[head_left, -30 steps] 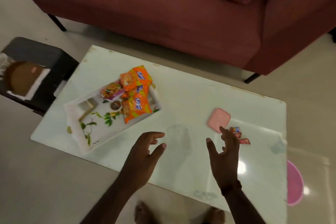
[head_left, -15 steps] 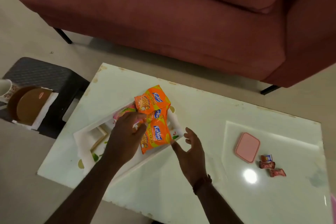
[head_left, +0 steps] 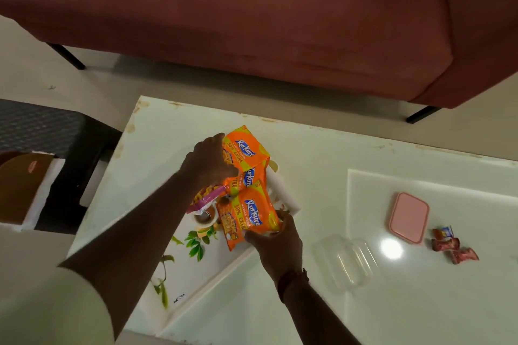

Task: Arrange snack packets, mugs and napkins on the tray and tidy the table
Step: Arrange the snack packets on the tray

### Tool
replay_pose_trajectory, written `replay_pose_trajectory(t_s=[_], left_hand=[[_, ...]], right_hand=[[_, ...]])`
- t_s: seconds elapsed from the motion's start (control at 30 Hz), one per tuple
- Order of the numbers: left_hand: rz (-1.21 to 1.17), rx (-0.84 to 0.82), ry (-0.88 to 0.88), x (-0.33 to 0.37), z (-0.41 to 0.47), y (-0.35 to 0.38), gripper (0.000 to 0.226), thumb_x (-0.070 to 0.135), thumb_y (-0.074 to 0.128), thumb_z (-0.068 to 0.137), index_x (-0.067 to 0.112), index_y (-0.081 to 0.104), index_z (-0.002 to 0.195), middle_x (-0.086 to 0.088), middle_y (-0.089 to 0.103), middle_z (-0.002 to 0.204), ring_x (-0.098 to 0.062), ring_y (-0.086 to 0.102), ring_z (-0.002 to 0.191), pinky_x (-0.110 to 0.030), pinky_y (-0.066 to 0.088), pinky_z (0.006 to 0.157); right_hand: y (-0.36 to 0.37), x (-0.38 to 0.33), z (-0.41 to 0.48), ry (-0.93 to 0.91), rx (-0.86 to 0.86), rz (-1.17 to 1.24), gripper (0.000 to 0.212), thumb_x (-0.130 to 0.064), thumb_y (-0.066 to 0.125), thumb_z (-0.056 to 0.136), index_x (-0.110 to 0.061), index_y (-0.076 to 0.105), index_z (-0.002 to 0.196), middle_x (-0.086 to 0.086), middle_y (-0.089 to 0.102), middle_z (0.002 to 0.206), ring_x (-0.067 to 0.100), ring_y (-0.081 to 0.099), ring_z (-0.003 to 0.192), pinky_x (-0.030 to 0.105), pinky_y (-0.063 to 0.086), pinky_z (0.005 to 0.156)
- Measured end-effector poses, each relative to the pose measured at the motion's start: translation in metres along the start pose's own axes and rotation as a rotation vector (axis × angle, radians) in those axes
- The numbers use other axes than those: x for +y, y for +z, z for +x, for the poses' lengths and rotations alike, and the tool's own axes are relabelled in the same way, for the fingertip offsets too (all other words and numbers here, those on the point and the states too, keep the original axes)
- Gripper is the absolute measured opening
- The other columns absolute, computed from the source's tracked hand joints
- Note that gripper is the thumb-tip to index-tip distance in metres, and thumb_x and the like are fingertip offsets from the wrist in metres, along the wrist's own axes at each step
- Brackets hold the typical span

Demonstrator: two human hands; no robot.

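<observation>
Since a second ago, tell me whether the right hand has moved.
Yes. The right hand left the spot beside the pink lid and crossed leftward to the tray, now at the nearest orange packet.

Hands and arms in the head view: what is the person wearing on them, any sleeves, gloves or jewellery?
Both hands are bare, with no gloves. The left hand has a bare forearm; a pale, cream-coloured short sleeve shows near the upper arm at the bottom left edge. The right hand has a thin reddish-brown thread band around the wrist, and no sleeve is visible on that forearm.
</observation>
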State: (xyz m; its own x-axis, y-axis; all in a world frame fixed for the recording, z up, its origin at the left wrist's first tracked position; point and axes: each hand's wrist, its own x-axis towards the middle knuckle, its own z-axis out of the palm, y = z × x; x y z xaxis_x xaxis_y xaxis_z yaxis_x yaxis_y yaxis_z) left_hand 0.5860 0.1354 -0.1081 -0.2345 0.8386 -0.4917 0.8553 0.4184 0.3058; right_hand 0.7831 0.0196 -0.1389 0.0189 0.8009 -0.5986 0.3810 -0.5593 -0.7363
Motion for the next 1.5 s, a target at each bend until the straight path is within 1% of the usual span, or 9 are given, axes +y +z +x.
replay_pose_trajectory(t_s=[0.17, 0.3, 0.47, 0.77, 0.9, 1.0, 1.23, 1.43, 1.5], left_hand=[[0.03, -0.119, 0.037, -0.013, 0.02, 0.006, 0.116, 0.056, 0.085, 0.055, 0.02, 0.023, 0.145, -0.009, 0.054, 0.134, -0.031, 0.058, 0.116, -0.051, 0.051, 0.094], [0.003, -0.058, 0.079, -0.022, 0.022, 0.007, 0.101, 0.06, 0.082, 0.055, 0.02, 0.038, 0.136, -0.006, 0.063, 0.125, -0.026, 0.064, 0.105, -0.046, 0.055, 0.087], [-0.06, 0.08, 0.132, -0.035, 0.013, 0.004, 0.088, 0.062, 0.08, 0.057, 0.023, 0.048, 0.128, -0.003, 0.066, 0.119, -0.023, 0.065, 0.101, -0.043, 0.055, 0.084], [-0.453, 0.139, 0.226, -0.023, 0.011, 0.001, 0.068, 0.05, 0.081, 0.064, 0.029, 0.051, 0.121, 0.003, 0.067, 0.116, -0.016, 0.064, 0.097, -0.04, 0.056, 0.084], [-0.511, 0.159, 0.215, -0.025, 0.017, 0.004, 0.066, 0.044, 0.081, 0.068, 0.027, 0.05, 0.123, 0.001, 0.066, 0.118, -0.016, 0.063, 0.099, -0.036, 0.053, 0.083], [-0.527, 0.142, 0.2, -0.036, 0.019, 0.005, 0.064, 0.043, 0.081, 0.068, 0.028, 0.05, 0.122, 0.003, 0.065, 0.115, -0.014, 0.062, 0.096, -0.032, 0.05, 0.077], [-0.631, -0.032, 0.113, -0.074, 0.013, 0.004, 0.083, 0.052, 0.079, 0.057, 0.029, 0.04, 0.127, 0.009, 0.064, 0.106, -0.01, 0.064, 0.092, -0.03, 0.052, 0.072], [-0.532, -0.196, 0.222, -0.079, 0.002, 0.02, 0.094, 0.056, 0.082, 0.045, 0.039, 0.028, 0.12, 0.017, 0.06, 0.104, -0.008, 0.065, 0.091, -0.029, 0.054, 0.072], [-0.453, -0.223, 0.289, -0.073, 0.001, 0.022, 0.094, 0.055, 0.084, 0.045, 0.044, 0.025, 0.118, 0.022, 0.058, 0.102, -0.003, 0.064, 0.088, -0.019, 0.049, 0.064]], right_hand=[[0.014, 0.01, -0.001, 0.017, 0.066, -0.003, 0.042, -0.037, 0.085, 0.069, -0.034, 0.057, 0.1, -0.025, 0.066, 0.087, -0.006, 0.063, 0.078, 0.006, 0.042, 0.058], [0.018, 0.017, -0.002, -0.029, 0.091, 0.043, 0.012, -0.032, 0.078, 0.08, -0.035, 0.067, 0.085, -0.024, 0.071, 0.078, -0.005, 0.065, 0.075, 0.008, 0.045, 0.059], [0.004, 0.015, -0.009, -0.102, 0.123, 0.12, 0.019, -0.02, 0.079, 0.081, -0.031, 0.073, 0.094, -0.015, 0.076, 0.089, 0.004, 0.07, 0.083, 0.021, 0.056, 0.072], [-0.055, 0.003, 0.0, -0.122, 0.387, 0.212, 0.015, -0.014, 0.078, 0.082, -0.025, 0.069, 0.085, -0.011, 0.07, 0.07, 0.001, 0.058, 0.058, 0.011, 0.045, 0.051], [-0.042, -0.008, 0.018, -0.111, 0.376, 0.121, 0.014, -0.017, 0.076, 0.083, -0.026, 0.068, 0.09, -0.008, 0.072, 0.083, 0.014, 0.066, 0.076, 0.026, 0.053, 0.067], [-0.019, -0.019, 0.032, -0.112, 0.354, 0.047, 0.012, -0.018, 0.074, 0.082, -0.025, 0.068, 0.088, -0.007, 0.072, 0.082, 0.015, 0.067, 0.08, 0.032, 0.053, 0.073], [0.027, -0.06, 0.06, -0.18, 0.297, 0.035, 0.011, -0.022, 0.073, 0.084, -0.023, 0.067, 0.092, -0.01, 0.069, 0.083, 0.014, 0.063, 0.079, 0.023, 0.044, 0.069], [0.02, -0.046, 0.045, -0.148, 0.494, 0.129, 0.015, -0.017, 0.069, 0.084, -0.029, 0.061, 0.083, -0.016, 0.064, 0.076, -0.005, 0.06, 0.071, 0.005, 0.039, 0.058], [0.017, -0.031, 0.036, -0.117, 0.488, 0.147, 0.017, -0.019, 0.071, 0.083, -0.031, 0.059, 0.079, -0.013, 0.066, 0.075, 0.002, 0.062, 0.07, 0.016, 0.048, 0.065]])
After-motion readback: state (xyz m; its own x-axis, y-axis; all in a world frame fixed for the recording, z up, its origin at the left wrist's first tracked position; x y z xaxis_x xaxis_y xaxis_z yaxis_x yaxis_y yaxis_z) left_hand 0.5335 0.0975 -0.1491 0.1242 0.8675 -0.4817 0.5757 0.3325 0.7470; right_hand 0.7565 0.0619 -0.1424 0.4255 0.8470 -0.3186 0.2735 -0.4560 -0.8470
